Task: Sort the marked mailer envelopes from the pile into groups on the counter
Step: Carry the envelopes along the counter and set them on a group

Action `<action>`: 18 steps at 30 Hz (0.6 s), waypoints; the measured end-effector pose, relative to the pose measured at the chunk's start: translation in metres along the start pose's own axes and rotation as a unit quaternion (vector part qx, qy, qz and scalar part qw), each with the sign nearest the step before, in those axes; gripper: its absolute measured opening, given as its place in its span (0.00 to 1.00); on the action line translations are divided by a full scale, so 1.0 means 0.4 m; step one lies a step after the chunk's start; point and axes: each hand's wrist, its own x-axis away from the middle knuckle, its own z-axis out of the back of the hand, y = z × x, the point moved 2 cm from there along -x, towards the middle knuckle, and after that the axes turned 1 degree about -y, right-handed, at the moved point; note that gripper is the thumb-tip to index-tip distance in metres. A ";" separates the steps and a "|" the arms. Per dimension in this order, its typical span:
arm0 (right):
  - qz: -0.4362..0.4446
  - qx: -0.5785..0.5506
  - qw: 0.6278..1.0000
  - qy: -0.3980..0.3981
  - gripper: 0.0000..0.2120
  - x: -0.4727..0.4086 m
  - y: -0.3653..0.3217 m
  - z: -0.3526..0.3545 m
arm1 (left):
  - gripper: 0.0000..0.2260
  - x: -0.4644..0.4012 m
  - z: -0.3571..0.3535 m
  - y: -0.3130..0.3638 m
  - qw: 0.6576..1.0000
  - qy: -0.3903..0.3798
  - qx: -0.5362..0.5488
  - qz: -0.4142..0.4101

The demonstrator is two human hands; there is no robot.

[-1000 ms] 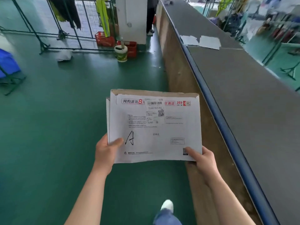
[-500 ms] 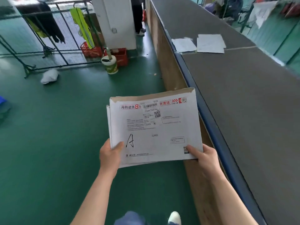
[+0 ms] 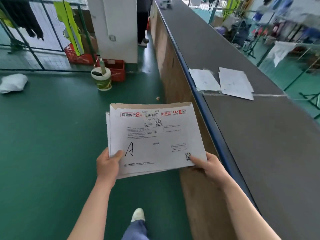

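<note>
The two groups (image 3: 223, 82) on the counter (image 3: 259, 135) have drawn nearer since the earlier frame, the person walking toward them. The pile (image 3: 154, 137), top mailer marked A, is held over the floor beside the counter, left hand (image 3: 108, 164) and right hand (image 3: 208, 166) each gripping a near corner (thumbs on top). The groups lie ahead and rightward, closer to the right hand, with the pile's long axis running across between the hands.

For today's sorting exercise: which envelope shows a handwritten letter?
The top envelope of the held stack, marked "A"; the two envelopes on the counter show no readable mark.
</note>
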 end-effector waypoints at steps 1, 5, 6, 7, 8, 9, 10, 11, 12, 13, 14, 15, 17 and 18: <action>0.000 0.005 1.000 0.009 0.11 -0.053 -0.039 -0.003 | 0.08 -0.066 -0.023 0.032 1.000 -0.013 0.000 0.001; 0.009 0.005 0.992 0.128 0.06 -0.252 -0.133 -0.004 | 0.09 -0.281 -0.123 0.128 0.997 -0.075 0.006 0.022; 0.007 -0.001 0.988 0.154 0.05 -0.304 -0.143 -0.005 | 0.10 -0.329 -0.144 0.134 0.996 -0.089 0.008 0.031; 0.005 -0.007 0.985 0.173 0.03 -0.358 -0.150 -0.008 | 0.12 -0.374 -0.166 0.134 0.994 -0.105 0.007 0.039; 0.001 -0.014 0.982 0.188 0.02 -0.407 -0.160 -0.010 | 0.14 -0.415 -0.189 0.129 0.992 -0.120 0.004 0.047; 0.000 -0.020 0.980 0.198 0.02 -0.442 -0.167 -0.013 | 0.16 -0.438 -0.207 0.125 0.990 -0.133 -0.003 0.051; -0.002 -0.028 0.977 0.210 0.02 -0.499 -0.177 -0.010 | 0.18 -0.484 -0.240 0.119 0.988 -0.146 -0.010 0.054; 0.001 -0.036 0.975 0.220 0.02 -0.553 -0.186 -0.001 | 0.20 -0.525 -0.274 0.114 0.985 -0.160 -0.018 0.057; 0.003 -0.044 0.972 0.231 0.02 -0.599 -0.198 0.008 | 0.22 -0.559 -0.309 0.114 0.983 -0.170 -0.024 0.061; 0.007 -0.057 0.969 0.240 0.03 -0.663 -0.206 0.027 | 0.23 -0.610 -0.354 0.116 0.981 -0.184 -0.033 0.061; 0.010 -0.073 0.966 0.248 0.03 -0.716 -0.216 0.043 | 0.24 -0.654 -0.395 0.127 0.978 -0.197 -0.042 0.057; 0.014 -0.088 0.963 0.254 0.03 -0.765 -0.217 0.064 | 0.25 -0.694 -0.434 0.138 0.975 -0.207 -0.052 0.052; 0.023 -0.131 0.952 0.275 0.04 -0.886 -0.224 0.132 | 0.25 -0.804 -0.552 0.170 0.969 -0.234 -0.076 0.038; 0.026 -0.149 0.948 0.281 0.04 -0.924 -0.234 0.147 | 0.25 -0.840 -0.585 0.191 0.967 -0.241 -0.077 0.038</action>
